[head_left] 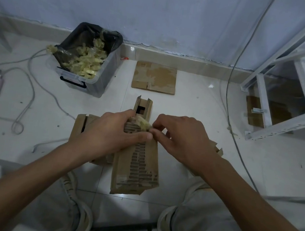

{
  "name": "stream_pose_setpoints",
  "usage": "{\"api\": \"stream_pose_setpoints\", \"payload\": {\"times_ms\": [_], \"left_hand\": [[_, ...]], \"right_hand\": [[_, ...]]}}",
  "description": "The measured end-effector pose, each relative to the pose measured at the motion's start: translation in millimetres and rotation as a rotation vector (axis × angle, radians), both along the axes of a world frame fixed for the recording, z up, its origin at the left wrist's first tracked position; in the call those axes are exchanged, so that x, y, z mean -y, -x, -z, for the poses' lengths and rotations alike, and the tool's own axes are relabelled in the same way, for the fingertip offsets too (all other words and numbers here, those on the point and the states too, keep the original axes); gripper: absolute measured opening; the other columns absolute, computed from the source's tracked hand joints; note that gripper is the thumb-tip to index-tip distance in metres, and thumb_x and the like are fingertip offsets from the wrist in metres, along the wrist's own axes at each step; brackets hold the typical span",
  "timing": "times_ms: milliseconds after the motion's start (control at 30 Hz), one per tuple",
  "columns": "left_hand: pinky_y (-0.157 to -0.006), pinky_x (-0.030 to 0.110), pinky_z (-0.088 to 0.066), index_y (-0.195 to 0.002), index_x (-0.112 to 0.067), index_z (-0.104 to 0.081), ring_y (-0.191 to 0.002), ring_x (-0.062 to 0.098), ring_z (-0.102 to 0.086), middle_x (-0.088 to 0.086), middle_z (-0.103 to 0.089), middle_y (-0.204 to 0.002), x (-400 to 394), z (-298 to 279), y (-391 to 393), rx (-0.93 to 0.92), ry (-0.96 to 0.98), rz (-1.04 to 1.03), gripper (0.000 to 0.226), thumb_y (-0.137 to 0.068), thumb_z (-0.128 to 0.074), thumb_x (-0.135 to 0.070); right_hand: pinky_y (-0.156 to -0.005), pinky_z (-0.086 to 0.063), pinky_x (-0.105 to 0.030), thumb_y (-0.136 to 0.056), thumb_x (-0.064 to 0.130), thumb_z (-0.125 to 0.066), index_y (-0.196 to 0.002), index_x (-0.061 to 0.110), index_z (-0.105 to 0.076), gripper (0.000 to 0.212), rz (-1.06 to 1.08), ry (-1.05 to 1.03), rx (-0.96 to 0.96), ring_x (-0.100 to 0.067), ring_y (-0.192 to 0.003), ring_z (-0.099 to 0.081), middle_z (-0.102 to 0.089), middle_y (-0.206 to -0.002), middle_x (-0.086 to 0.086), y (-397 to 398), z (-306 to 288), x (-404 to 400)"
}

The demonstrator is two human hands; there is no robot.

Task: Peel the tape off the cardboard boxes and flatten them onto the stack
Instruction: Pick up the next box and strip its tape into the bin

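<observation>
The cardboard box (pixel 137 157) is being steadied by the gripping left hand (pixel 108 135) so that the crumpled tape (pixel 143 124) is being pinched away by the right hand (pixel 183 137).

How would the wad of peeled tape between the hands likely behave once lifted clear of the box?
The tape wad looks crumpled and thin, so probably floppy and very light. It may cling to the right hand that pinches it, since similar wads sit clumped together in the bin. Unlikely to roll.
</observation>
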State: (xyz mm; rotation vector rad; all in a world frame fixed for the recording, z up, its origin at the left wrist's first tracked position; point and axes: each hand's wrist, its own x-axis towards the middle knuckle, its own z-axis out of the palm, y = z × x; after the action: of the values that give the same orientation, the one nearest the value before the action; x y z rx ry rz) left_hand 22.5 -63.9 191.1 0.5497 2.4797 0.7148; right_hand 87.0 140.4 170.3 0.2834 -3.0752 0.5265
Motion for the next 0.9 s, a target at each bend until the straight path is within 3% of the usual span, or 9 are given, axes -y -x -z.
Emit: {"api": "stream_pose_setpoints", "payload": {"times_ms": [133,233,300,367,467,567,667,800,900], "left_hand": [[-0.052,0.010,-0.037,-0.083,-0.043,-0.046,-0.068,-0.012,-0.054,-0.022,-0.059,-0.078,0.3,-0.9,2.5,0.013,0.047,0.048,0.046,-0.068,-0.063,-0.083],[-0.055,0.004,-0.039,-0.084,-0.042,-0.047,-0.068,-0.011,-0.054,-0.022,-0.060,-0.080,-0.3,-2.1,3.6,0.045,0.031,0.055,0.044,-0.071,-0.068,-0.078],[-0.050,0.007,-0.039,-0.085,-0.041,-0.050,-0.070,-0.007,-0.056,-0.020,-0.061,-0.082,0.2,-3.0,5.8,0.082,0.022,0.042,0.043,-0.071,-0.070,-0.076],[-0.050,0.009,-0.039,-0.086,-0.042,-0.052,-0.075,-0.005,-0.058,-0.021,-0.061,-0.085,0.2,-4.5,8.6,0.148,0.010,0.027,0.043,-0.069,-0.072,-0.075],[-0.063,0.016,-0.046,-0.088,-0.044,-0.056,-0.080,-0.002,-0.063,-0.020,-0.065,-0.089,1.5,-5.5,11.4,0.243,-0.055,-0.011,0.047,-0.058,-0.073,-0.077],[-0.069,0.025,-0.056,-0.094,-0.039,-0.065,-0.078,0.000,-0.069,-0.017,-0.072,-0.086,3.2,-4.2,12.3,0.245,-0.089,-0.010,0.061,-0.050,-0.074,-0.081],[-0.064,0.026,-0.051,-0.090,-0.038,-0.063,-0.075,0.002,-0.067,-0.015,-0.070,-0.083,4.0,-2.2,15.1,0.193,-0.039,0.012,0.054,-0.055,-0.081,-0.075],[-0.061,0.024,-0.045,-0.085,-0.038,-0.064,-0.071,0.000,-0.065,-0.016,-0.070,-0.078,5.5,-3.7,18.9,0.255,-0.001,0.072,0.053,-0.052,-0.084,-0.074],[-0.066,0.026,-0.051,-0.088,-0.036,-0.069,-0.074,0.002,-0.069,-0.016,-0.074,-0.083,8.2,-6.5,18.0,0.375,-0.007,0.143,0.058,-0.047,-0.082,-0.075]], "right_hand": [[-0.051,-0.043,-0.029,-0.108,0.043,-0.043,-0.100,0.025,-0.061,0.026,-0.065,-0.049,-0.114,-0.011,-0.062,-0.052,-0.062,-0.090,0.009,-2.2,7.2,5.4],[-0.047,-0.045,-0.030,-0.106,0.035,-0.052,-0.103,0.022,-0.060,0.016,-0.057,-0.103,-0.171,-0.009,-0.066,-0.043,-0.058,-0.103,0.005,-3.3,8.7,7.1],[-0.043,-0.046,-0.032,-0.102,0.026,-0.062,-0.101,0.020,-0.059,0.007,-0.073,-0.132,-0.207,-0.009,-0.064,-0.037,-0.057,-0.100,0.003,-4.5,9.7,8.9],[-0.043,-0.046,-0.035,-0.101,0.020,-0.064,-0.099,0.020,-0.060,0.004,-0.055,-0.107,-0.212,-0.011,-0.062,-0.041,-0.058,-0.096,0.004,-5.9,10.5,12.0],[-0.049,-0.052,-0.040,-0.104,0.025,-0.056,-0.099,0.021,-0.060,0.008,0.060,0.023,-0.165,-0.016,-0.061,-0.055,-0.063,-0.093,0.006,-9.2,7.2,19.2],[-0.061,-0.055,-0.041,-0.107,0.030,-0.055,-0.098,0.023,-0.059,0.012,0.191,0.155,-0.070,-0.015,-0.070,-0.059,-0.063,-0.089,0.009,-9.7,5.0,23.3],[-0.071,-0.059,-0.043,-0.107,0.027,-0.058,-0.095,0.020,-0.062,0.015,0.267,0.363,0.083,-0.015,-0.082,-0.064,-0.066,-0.091,0.007,-5.9,5.5,19.8],[-0.074,-0.066,-0.038,-0.107,0.016,-0.057,-0.098,0.004,-0.069,0.019,0.384,0.817,0.467,-0.013,-0.091,-0.073,-0.073,-0.098,-0.005,-5.9,-3.2,10.9],[-0.081,-0.065,-0.036,-0.108,0.011,-0.056,-0.103,-0.004,-0.069,0.021,0.274,0.896,0.705,-0.014,-0.101,-0.073,-0.075,-0.107,-0.015,-5.4,-12.7,-2.4]]}}
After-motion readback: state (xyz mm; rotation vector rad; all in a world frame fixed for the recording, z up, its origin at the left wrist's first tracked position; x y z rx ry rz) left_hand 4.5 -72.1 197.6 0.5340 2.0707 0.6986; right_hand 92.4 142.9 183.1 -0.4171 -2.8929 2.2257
